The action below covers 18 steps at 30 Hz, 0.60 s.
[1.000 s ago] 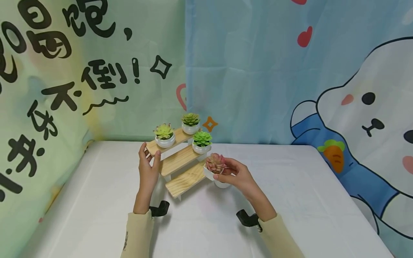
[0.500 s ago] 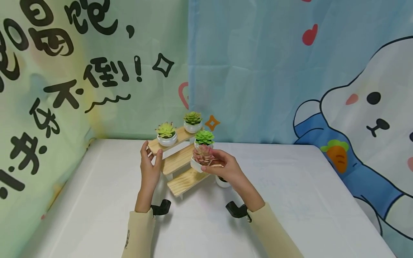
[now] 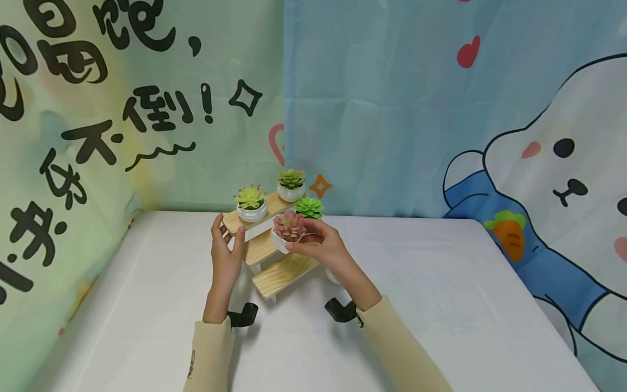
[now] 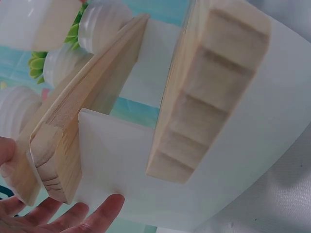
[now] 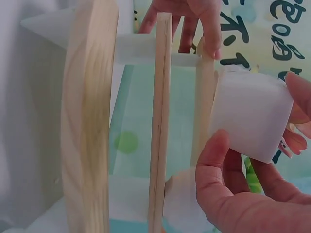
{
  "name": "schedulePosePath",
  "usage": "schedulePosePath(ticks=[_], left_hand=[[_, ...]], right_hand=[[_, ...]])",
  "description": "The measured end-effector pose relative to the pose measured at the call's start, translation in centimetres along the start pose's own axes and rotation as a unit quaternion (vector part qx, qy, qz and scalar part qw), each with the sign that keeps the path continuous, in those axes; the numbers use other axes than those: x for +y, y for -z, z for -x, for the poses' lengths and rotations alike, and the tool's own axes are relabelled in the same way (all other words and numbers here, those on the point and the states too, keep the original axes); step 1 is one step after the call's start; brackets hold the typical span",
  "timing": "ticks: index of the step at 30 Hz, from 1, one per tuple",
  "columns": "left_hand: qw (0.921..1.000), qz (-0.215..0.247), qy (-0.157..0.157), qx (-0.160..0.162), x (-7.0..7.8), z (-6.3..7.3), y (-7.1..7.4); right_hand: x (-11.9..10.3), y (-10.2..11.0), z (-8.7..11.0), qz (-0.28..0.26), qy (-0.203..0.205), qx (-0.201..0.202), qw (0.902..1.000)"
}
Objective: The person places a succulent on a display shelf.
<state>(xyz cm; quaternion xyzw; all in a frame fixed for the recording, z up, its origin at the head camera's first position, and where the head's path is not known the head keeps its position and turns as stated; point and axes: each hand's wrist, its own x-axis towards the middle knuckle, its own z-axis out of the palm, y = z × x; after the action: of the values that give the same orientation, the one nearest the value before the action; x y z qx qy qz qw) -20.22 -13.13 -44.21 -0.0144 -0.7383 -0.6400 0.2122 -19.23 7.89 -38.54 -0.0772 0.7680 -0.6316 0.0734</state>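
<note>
My right hand [image 3: 327, 249] pinches the white angular pot [image 5: 250, 114] of a pink potted succulent [image 3: 289, 225], held over the middle step of a three-step wooden plant stand [image 3: 284, 272]. My left hand [image 3: 226, 257] holds the stand's upper left end, thumb in front; its fingertips [image 4: 114, 203] lie along the white side panel [image 4: 116, 160]. Two green potted succulents, a yellow-green one [image 3: 251, 203] and a darker one [image 3: 291, 185], stand on the top step. A bright green succulent [image 3: 309, 207] sits at the middle step's right end, its pot hidden by my right hand.
Another white pot [image 3: 332, 276] stands on the white-covered table [image 3: 441, 305], right of the stand and mostly hidden behind my right wrist. Printed cloths hang behind, one with a cartoon bear [image 3: 563, 163]. Black wrist mounts [image 3: 243, 316] sit on both wrists.
My right hand has carried the pink succulent leftward and slightly up, from the bottom step's right end to over the middle step. The left hand has stayed at the stand.
</note>
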Motion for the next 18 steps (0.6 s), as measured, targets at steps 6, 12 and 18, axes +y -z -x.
schedulePosePath(ticks=[6, 12, 18], left_hand=[[1.0, 0.004, 0.005, 0.0, -0.2, -0.1, -0.1], [1.0, 0.001, 0.003, 0.005, -0.4, -0.1, -0.2], [1.0, 0.0, 0.004, 0.004, -0.4, -0.3, 0.0]], right_hand=[[-0.1, -1.0, -0.7, -0.005, -0.003, 0.001, 1.0], [0.0, -2.0, -1.5, 0.016, -0.009, 0.012, 0.9998], [-0.1, -2.8, -2.1, 0.033, 0.011, 0.01, 0.9994]])
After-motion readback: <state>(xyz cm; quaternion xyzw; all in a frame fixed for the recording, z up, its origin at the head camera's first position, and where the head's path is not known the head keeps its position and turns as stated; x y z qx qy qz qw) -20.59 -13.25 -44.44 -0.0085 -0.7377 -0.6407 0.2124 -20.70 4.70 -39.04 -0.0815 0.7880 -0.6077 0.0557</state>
